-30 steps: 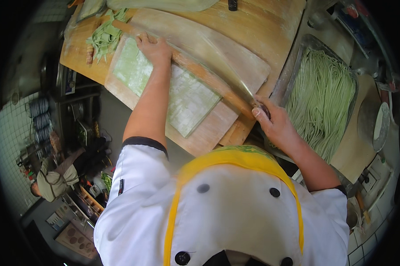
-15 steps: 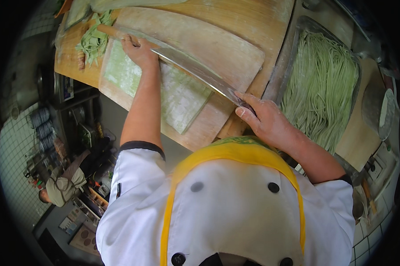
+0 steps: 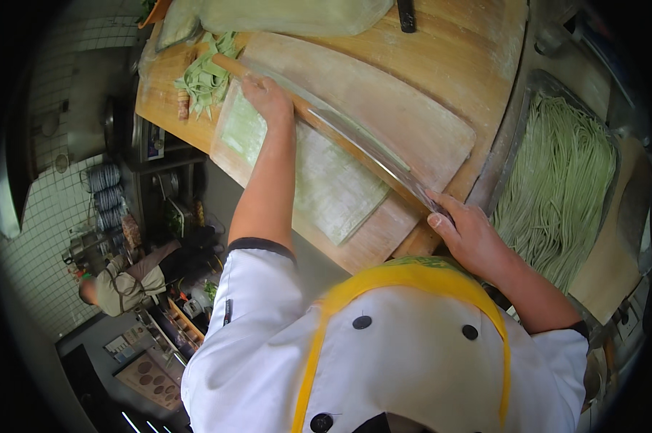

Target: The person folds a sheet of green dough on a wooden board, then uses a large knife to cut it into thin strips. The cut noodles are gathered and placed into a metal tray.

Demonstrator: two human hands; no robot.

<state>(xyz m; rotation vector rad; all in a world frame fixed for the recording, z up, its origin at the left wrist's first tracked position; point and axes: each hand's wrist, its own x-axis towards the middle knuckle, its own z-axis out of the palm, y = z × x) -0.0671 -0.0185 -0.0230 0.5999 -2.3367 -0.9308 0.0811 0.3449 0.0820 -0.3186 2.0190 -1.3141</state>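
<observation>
Across a floured green dough sheet, layered flat on a pale board, lies a long wooden rolling pin. My left hand holds the pin near its far left end, fingers bent over it. In my right hand is the handle of a long knife, mostly hidden by my fingers. Its blade runs along the far side of the pin, seen almost edge-on, pointing far left. A narrow band of green dough shows just beyond the blade.
Loose wide green dough strips lie at the far left. A metal tray of thin green noodles stands at right. A dark-handled object sits at the back. Another person works at lower left.
The knife blade has turned from showing its broad side to nearly edge-on against the pin. The whole view has shifted, so the board appears further right and lower. Both hands keep their holds.
</observation>
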